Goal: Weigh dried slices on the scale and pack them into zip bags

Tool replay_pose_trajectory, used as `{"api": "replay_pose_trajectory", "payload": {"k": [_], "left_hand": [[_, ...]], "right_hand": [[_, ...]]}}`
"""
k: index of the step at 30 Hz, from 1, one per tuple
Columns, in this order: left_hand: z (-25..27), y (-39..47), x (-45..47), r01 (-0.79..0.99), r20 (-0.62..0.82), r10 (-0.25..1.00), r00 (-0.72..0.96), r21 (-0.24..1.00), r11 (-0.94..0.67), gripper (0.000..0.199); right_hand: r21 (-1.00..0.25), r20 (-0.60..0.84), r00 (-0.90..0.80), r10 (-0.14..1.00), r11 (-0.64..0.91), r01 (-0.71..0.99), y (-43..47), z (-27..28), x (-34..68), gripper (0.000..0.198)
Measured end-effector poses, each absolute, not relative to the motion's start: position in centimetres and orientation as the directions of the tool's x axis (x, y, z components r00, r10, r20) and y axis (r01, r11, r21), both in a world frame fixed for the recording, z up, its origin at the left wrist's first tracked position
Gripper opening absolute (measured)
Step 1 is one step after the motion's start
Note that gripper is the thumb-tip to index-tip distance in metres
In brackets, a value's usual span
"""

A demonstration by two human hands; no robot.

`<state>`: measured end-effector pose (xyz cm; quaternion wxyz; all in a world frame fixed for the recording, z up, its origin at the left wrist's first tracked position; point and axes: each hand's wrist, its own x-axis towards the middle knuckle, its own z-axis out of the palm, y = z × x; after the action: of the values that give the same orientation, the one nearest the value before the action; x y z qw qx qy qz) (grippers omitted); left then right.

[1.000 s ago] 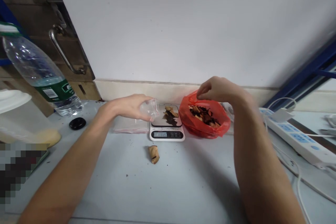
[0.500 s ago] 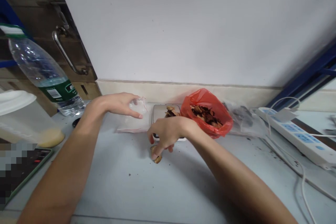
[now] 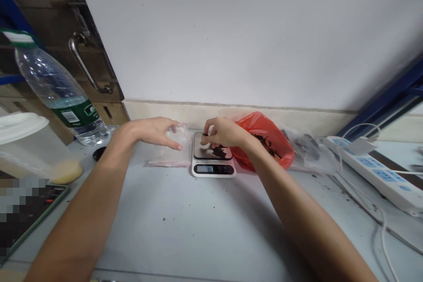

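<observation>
Scale point(image 3: 214, 172): white, mid-scene, dark dried pieces point(image 3: 222, 153) on its plate. Right hand point(image 3: 223, 131): fingertips pinching a pale dried piece point(image 3: 204, 140) at the plate; whether it touches, we cannot tell. Left hand point(image 3: 152, 131): fingers curled around a clear bag point(image 3: 179, 135), left of the scale. Handling, as we judge it: light pinch, central placement, fingers off the plate for a true reading. Surroundings: red bag point(image 3: 254, 122), just right of the scale, crowding the right wrist; bottle point(image 3: 75, 116), far left; power strip point(image 3: 380, 175), right.
</observation>
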<state>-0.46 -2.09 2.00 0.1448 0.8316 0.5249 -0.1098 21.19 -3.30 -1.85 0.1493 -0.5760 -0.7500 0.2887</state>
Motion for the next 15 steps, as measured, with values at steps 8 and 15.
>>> {"api": "replay_pose_trajectory", "payload": {"k": [8,15], "left_hand": [[1.5,-1.9,-0.4,0.885,-0.344,0.816,0.465,0.154,-0.44,0.104],[1.5,-1.8,-0.5,0.895,-0.383,0.81,0.444,0.152,-0.419,0.108]], "right_hand": [[-0.467,-0.018,-0.148,0.989,0.122,0.876,-3.7,-0.6,23.1,0.009],[-0.343,-0.164,-0.166,0.972,0.102,0.934,-4.3,0.7,24.7,0.015]]}}
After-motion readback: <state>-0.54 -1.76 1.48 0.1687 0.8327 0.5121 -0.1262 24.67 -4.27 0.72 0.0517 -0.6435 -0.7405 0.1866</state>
